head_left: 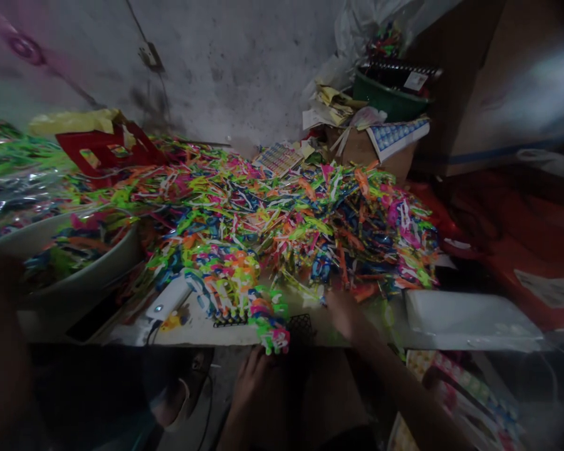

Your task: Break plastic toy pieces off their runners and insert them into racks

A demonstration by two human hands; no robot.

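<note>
In the head view, my left hand (pixel 251 371) is at the table's front edge, its fingers closed at the lower end of a bundle of small plastic toys (pixel 269 313) in green, pink, orange and blue. The grip itself is partly hidden and dark. My right hand (pixel 344 315) reaches over the tabletop, fingertips pinched at the white-and-blue end of a slim yellow-green plastic toy (pixel 301 286). Next to the bundle, rows of similar toys (pixel 225 275) stand on a black grid rack (pixel 230 319). Another black grid piece (pixel 301 326) lies between my hands.
A big heap of loose colourful plastic toys (pixel 282 213) covers the table's back. At left are a white tub (pixel 117 257) of toys, a red plastic stool (pixel 84 153) and a white device (pixel 169 297) with a cable. A pale plastic-wrapped box (pixel 470 319) lies at right.
</note>
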